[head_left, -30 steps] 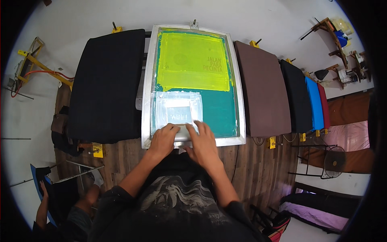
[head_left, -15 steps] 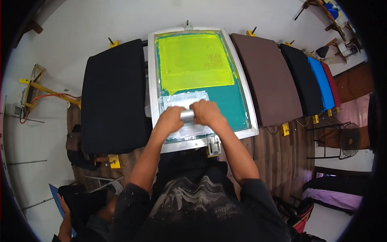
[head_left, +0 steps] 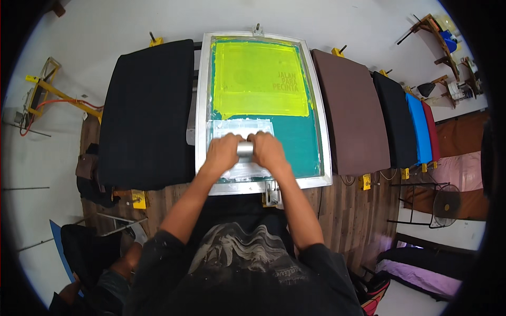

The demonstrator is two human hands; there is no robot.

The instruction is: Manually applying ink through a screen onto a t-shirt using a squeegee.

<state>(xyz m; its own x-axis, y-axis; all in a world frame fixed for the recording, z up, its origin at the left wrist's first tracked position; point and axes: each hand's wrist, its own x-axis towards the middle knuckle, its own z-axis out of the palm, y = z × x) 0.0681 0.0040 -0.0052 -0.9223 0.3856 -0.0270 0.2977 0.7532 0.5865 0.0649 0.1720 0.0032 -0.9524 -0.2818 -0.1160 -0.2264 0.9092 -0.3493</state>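
Silver rectangular metal screen frame (head_left: 202, 118), picture centre: may shift if pressed unevenly. White smeared patch (head_left: 240, 126) on green mesh (head_left: 299, 138), below centre: could spread if stroke drifts. Silver metal bar (head_left: 245, 149) over patch; left hand (head_left: 223, 154), right hand (head_left: 268, 152) clamped round it. Uneven push might tilt it. White wall (head_left: 132, 26), top; brown plank floor (head_left: 342, 210), lower right; black padded board (head_left: 147, 116), left.
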